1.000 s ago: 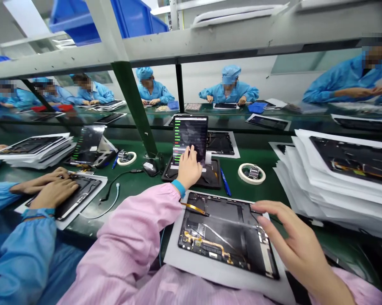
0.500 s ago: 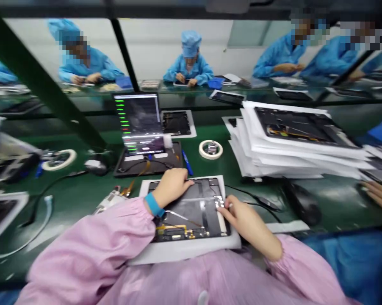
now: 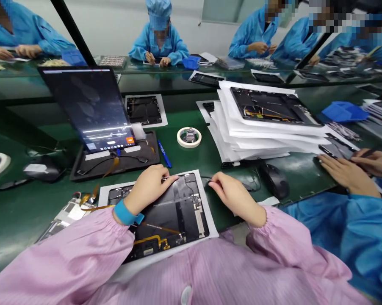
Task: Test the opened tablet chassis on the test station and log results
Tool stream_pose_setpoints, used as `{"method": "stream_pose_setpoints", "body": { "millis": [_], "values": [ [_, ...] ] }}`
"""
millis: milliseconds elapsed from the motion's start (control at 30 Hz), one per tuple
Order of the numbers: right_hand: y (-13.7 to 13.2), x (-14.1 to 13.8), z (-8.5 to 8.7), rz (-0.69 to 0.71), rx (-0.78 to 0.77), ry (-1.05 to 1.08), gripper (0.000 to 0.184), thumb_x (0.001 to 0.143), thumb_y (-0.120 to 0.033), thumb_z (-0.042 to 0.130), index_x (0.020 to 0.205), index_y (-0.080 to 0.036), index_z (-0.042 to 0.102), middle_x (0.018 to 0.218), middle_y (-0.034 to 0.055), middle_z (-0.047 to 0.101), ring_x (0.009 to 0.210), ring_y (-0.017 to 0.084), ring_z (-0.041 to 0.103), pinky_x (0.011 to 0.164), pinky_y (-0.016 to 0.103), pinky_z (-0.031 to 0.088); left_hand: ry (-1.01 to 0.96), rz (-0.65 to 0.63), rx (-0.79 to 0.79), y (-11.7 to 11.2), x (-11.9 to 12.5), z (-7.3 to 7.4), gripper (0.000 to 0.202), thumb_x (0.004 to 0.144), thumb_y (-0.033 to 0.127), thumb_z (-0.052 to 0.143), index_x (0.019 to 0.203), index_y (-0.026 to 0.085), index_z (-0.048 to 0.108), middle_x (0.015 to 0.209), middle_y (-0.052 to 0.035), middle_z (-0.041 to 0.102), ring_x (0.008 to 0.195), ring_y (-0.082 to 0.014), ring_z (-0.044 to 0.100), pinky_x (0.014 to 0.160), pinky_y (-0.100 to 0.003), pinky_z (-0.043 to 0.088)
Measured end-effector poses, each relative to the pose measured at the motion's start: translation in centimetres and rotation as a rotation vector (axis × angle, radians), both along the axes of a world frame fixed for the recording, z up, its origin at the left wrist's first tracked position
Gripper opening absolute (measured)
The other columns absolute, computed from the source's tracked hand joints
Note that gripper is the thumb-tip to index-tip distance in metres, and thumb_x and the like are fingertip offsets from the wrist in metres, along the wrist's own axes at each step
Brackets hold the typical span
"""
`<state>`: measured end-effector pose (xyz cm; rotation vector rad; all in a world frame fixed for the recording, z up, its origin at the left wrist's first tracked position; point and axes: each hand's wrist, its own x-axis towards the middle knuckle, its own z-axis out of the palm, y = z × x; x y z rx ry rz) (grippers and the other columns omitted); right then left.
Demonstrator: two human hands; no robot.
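An opened tablet housing (image 3: 165,216) with black panels and gold flex cables lies on a white sheet (image 3: 203,216) in front of me. My left hand (image 3: 149,190), with a blue wrist strap, rests over its upper edge. My right hand (image 3: 232,197) hovers just beyond the housing's right side, fingertips near a thin dark cord (image 3: 205,178). Whether either hand grips something small is hidden by the fingers. A loose orange flex ribbon (image 3: 92,207) trails left of the housing.
A lit tablet display (image 3: 89,110) leans up in a black tray (image 3: 114,156). A tape roll (image 3: 189,137), blue pen (image 3: 164,153), black mouse (image 3: 273,180) and stacked sheets with a housing (image 3: 267,110) stand on the green mat. A co-worker's hands (image 3: 346,169) work at right.
My view has swung right. My left hand has left the lit display for the housing's upper edge, and my right hand has moved off the housing to its right side.
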<state>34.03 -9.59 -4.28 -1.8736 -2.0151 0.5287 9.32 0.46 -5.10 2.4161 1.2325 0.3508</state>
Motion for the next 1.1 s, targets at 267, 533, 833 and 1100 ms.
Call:
{"method": "stream_pose_setpoints", "body": {
  "millis": [267,533,833,1100],
  "values": [
    [-2.4,0.1,-0.6,0.187,-0.066,0.342,0.014,0.093,-0.027,0.053,0.094,-0.019,0.064,0.085,0.0022,0.066,0.077,0.014,0.059,0.071,0.027,0.044,-0.024,0.041,-0.122,-0.4,0.2,-0.2,0.042,0.089,0.054,0.046,0.068,0.019,0.054,0.068,-0.0008,0.060,0.064,-0.0165,0.052,0.059,-0.028,0.030],
    [-1.5,-0.4,-1.3,0.259,0.080,0.293,0.010,0.088,-0.018,0.061,0.094,-0.020,0.069,0.087,0.0028,0.068,0.083,0.017,0.059,0.078,0.031,0.045,-0.038,0.025,-0.093,-0.5,0.2,-0.3,0.042,0.089,0.053,0.046,0.066,0.019,0.055,0.068,-0.0015,0.060,0.063,-0.0161,0.051,0.059,-0.028,0.030],
    [-1.6,-0.3,-1.9,0.293,0.121,0.300,0.012,0.090,-0.022,0.058,0.095,-0.020,0.068,0.087,0.0037,0.068,0.083,0.017,0.061,0.077,0.030,0.048,-0.117,0.089,-0.136,-0.8,0.9,0.0,0.041,0.087,0.050,0.051,0.063,0.018,0.057,0.065,-0.0008,0.061,0.062,-0.0153,0.052,0.059,-0.027,0.030],
    [-2.5,0.3,-0.5,0.300,0.109,-0.111,0.023,0.094,-0.019,0.041,0.103,-0.019,0.063,0.090,0.0073,0.062,0.085,0.021,0.059,0.077,0.037,0.050,-0.118,0.177,-0.137,-1.6,2.5,0.2,0.039,0.088,0.048,0.051,0.065,0.017,0.061,0.067,-0.0020,0.063,0.063,-0.0159,0.054,0.059,-0.028,0.032]
  ]
}}
